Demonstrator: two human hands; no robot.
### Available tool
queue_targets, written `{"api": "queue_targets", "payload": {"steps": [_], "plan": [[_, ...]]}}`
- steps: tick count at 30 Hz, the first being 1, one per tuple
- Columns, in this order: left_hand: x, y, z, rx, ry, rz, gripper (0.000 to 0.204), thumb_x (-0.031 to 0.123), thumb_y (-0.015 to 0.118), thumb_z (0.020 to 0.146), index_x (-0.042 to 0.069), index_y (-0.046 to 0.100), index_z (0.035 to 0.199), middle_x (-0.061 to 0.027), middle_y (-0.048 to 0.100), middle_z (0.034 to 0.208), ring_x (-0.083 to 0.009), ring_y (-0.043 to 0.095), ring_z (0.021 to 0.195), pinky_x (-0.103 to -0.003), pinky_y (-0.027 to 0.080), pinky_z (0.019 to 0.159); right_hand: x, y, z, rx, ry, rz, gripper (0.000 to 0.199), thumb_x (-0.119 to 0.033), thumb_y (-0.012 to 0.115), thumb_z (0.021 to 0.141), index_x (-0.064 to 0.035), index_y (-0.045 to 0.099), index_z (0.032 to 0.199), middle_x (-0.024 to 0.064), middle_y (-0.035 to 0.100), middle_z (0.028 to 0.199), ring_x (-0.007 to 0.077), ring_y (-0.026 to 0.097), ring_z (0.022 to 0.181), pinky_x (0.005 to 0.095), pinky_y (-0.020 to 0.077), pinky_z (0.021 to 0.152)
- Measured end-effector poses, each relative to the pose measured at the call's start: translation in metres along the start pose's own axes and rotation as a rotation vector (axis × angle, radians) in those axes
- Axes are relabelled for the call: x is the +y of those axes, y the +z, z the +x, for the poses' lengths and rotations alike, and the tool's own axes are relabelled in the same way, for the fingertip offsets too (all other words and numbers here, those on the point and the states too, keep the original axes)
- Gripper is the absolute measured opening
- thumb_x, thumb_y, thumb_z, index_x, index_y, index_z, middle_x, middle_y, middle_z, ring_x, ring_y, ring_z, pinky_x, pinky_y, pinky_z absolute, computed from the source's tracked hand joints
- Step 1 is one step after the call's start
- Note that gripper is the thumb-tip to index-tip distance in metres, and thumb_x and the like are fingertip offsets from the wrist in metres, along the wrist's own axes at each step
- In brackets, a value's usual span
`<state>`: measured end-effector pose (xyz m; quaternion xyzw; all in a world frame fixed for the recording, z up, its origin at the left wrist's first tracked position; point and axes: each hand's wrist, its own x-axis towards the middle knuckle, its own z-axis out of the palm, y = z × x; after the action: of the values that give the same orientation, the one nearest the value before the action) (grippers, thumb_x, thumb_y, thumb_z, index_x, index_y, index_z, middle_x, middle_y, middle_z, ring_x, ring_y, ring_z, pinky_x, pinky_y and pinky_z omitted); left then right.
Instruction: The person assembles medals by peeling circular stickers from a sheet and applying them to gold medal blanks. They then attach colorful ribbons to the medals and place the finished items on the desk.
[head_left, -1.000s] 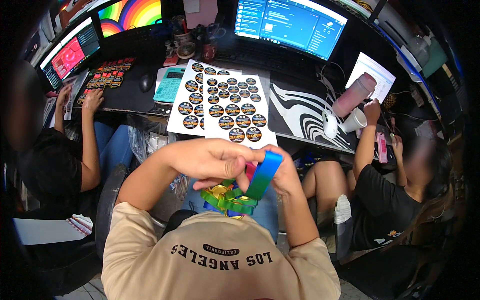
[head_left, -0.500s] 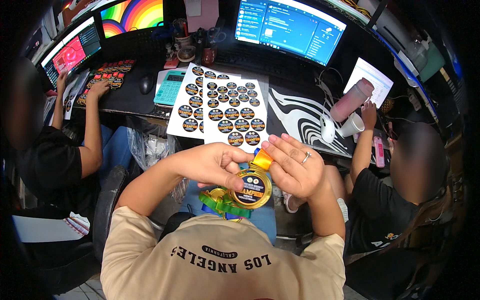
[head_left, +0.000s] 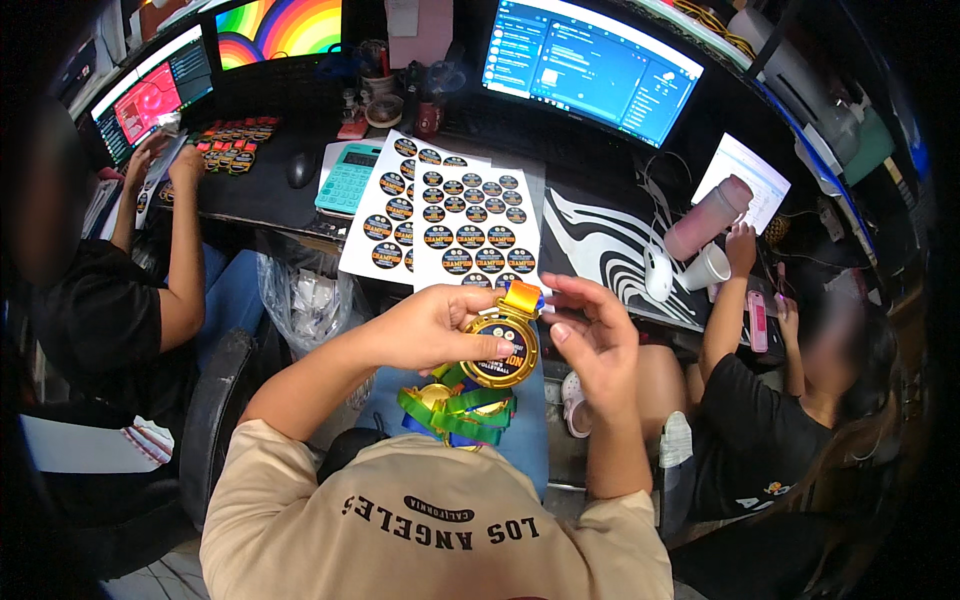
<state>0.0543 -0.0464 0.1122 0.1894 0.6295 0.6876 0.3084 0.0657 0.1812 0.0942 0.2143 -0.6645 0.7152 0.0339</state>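
A gold medal (head_left: 497, 368) with a round dark sticker on its face is gripped at its left edge by my left hand (head_left: 437, 325), the thumb lying across the sticker. An orange ribbon (head_left: 521, 297) with some blue runs up from the medal's top loop. Beside the ribbon, my right hand (head_left: 600, 335) is open with bent, parted fingers; whether its fingertips touch the ribbon I cannot tell. More gold medals (head_left: 436, 394) with green and blue ribbons (head_left: 468, 418) rest on my lap beneath the held one.
Sheets of round dark stickers (head_left: 467, 215) lie on the desk ahead, beside a teal calculator (head_left: 347, 180). To their right are a white mouse (head_left: 656, 268), a white cup (head_left: 706, 266) and a tumbler (head_left: 708, 217). Co-workers sit on both sides; the left one handles something near stacked medals (head_left: 228, 153).
My right hand has moved off the ribbon, opening its fingers. The medal has turned slightly in my left hand, its ribbon now upright. The left co-worker has lifted both hands.
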Motion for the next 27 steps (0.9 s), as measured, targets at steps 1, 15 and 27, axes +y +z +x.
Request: {"api": "queue_targets", "payload": {"steps": [1, 15, 27], "plan": [[-0.002, 0.001, 0.001, 0.006, 0.052, -0.053, 0.045, 0.011, 0.067, 0.093, -0.003, 0.051, 0.132, -0.0051, 0.067, 0.112, -0.0046, 0.061, 0.094, -0.021, 0.051, 0.075, 0.006, 0.007, -0.005, 0.040, -0.001, 0.033, 0.038, 0.001, 0.072, 0.082, 0.0004, 0.057, 0.118, 0.0088, 0.063, 0.109, 0.0124, 0.058, 0.097, 0.0249, 0.0474, 0.089], [-0.042, -0.023, 0.003, -0.135, 0.083, -0.018, 0.064, 0.013, 0.071, 0.089, 0.002, 0.037, 0.143, -0.0069, 0.066, 0.112, -0.0050, 0.064, 0.089, -0.016, 0.046, 0.051, 0.028, 0.022, -0.005, 0.102, 0.151, 0.124, 0.026, 0.002, 0.065, 0.089, 0.0032, 0.057, 0.113, 0.0085, 0.064, 0.087, 0.0074, 0.058, 0.066, 0.0193, 0.0465, 0.049], [-0.059, -0.020, 0.007, -0.121, 0.044, -0.187, 0.056, 0.009, 0.064, 0.092, -0.001, 0.039, 0.141, -0.0052, 0.066, 0.087, -0.0012, 0.046, 0.041, -0.016, 0.034, 0.035, 0.046, 0.025, -0.009, 0.032, 0.244, 0.256, 0.043, 0.000, 0.058, 0.095, -0.0033, 0.035, 0.132, 0.0155, 0.067, 0.098, 0.0128, 0.064, 0.085, 0.0238, 0.0517, 0.071]]}}
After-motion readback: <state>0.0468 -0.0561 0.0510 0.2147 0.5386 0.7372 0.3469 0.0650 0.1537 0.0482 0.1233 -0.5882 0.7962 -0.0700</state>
